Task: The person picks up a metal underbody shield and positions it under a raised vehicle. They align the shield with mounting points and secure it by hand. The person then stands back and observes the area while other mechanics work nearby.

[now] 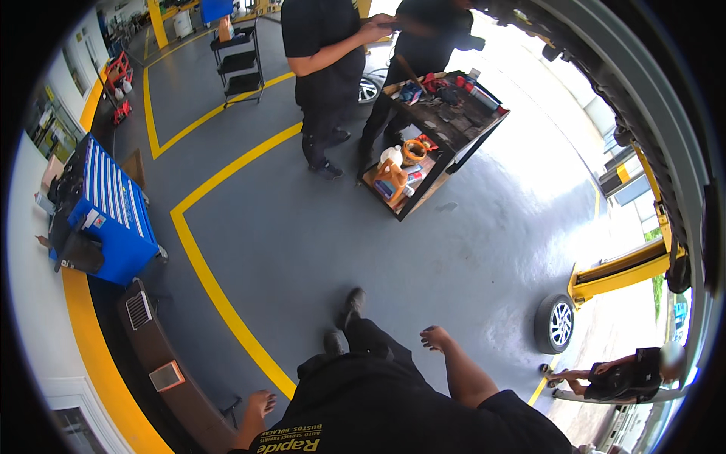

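The floor [318, 227] is smooth grey concrete, painted with broad yellow lines [204, 265] that mark out bays, in a bright workshop open to daylight on the right. A blue tool chest [113, 208] stands against the white wall on the left, and a dark bench [162, 356] runs along the wall below it. A black shelf trolley [240, 64] stands far back. Two people in black stand at a work cart [439, 136] loaded with tools and bottles. A raised car [643, 129] curves over the right side, with a yellow lift arm [620, 272] beneath it and a loose wheel [556, 324] standing on the floor; another person sits low beyond it.

The left hand [257, 408] hangs by the hip just beside the bench, fingers seemingly curled loosely and holding nothing, though it is small at the rim. The right hand [435, 338] hangs free above the floor, fingers loosely bent, empty. The wheel stands well apart to its right.
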`<state>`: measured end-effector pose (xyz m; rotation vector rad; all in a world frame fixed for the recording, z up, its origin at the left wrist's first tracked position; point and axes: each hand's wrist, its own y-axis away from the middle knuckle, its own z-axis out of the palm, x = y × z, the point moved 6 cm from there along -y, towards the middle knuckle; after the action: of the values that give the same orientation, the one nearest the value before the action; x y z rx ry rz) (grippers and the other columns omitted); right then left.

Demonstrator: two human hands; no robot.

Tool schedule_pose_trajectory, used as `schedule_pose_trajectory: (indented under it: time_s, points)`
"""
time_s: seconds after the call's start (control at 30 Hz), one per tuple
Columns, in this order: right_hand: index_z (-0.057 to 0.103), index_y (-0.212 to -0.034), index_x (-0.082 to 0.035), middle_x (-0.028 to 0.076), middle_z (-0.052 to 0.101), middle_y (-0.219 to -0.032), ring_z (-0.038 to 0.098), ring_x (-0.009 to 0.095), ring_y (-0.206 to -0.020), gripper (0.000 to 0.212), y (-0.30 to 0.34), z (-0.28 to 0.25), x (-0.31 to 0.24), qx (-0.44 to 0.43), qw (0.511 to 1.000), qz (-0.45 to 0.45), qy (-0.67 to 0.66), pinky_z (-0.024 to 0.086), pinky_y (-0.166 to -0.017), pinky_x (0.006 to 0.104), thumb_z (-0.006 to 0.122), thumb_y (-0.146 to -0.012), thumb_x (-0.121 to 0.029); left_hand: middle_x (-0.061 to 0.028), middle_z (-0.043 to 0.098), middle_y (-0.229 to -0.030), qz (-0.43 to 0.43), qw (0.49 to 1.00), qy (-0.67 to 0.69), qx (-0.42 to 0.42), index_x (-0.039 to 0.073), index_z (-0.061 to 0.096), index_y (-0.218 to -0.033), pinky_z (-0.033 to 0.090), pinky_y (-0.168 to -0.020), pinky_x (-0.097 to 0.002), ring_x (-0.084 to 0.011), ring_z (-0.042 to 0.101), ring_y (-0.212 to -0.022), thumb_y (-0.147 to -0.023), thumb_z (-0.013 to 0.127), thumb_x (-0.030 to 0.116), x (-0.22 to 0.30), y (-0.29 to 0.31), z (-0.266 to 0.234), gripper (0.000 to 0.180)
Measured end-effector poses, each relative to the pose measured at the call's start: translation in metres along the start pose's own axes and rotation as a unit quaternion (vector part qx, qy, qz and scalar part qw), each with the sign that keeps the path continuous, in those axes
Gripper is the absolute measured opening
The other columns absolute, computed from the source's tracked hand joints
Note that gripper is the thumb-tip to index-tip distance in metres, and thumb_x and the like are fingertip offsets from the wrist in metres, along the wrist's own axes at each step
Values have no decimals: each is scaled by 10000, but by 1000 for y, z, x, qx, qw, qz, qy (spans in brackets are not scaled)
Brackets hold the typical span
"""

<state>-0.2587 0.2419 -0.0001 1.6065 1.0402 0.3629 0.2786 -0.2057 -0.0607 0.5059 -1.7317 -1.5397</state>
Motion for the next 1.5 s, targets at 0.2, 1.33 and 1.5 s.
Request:
schedule_pose_trajectory:
  time_s: [0.2, 1.33, 1.5]
  points:
    - [635, -1302, -72, 134, 737, -1177, 739, 272, -1019, 400, -34, 36, -80, -31, 998, -11, 60, 588, -851, 449, 668, -983, -310, -103, 718, -1149, 113, 982, -149, -38, 52, 623, -1336, 527, -954, -462, -286, 677, -1017, -1069, 564, 273, 48, -5, 45, 352]
    - [598, -1387, -120, 101, 709, -1291, 706, 254, -1095, 431, -73, 179, -328, -44, 978, 109, -170, 554, -910, 463, 629, -1023, -347, -94, 724, -1108, 111, 952, -275, -80, 100, 563, -1223, 538, -808, -432, -249, 697, -956, -1032, 578, 246, 718, -179, -95, 241]
    - [607, -1374, -92, 123, 718, -1257, 718, 264, -1068, 422, -54, 203, -365, 29, 963, 62, -260, 569, -888, 456, 637, -1020, -320, -71, 729, -1072, 136, 937, -318, 50, 63, 575, -1312, 536, -721, -386, -201, 686, -852, -1053, 549, 241, 843, -192, -69, 315]
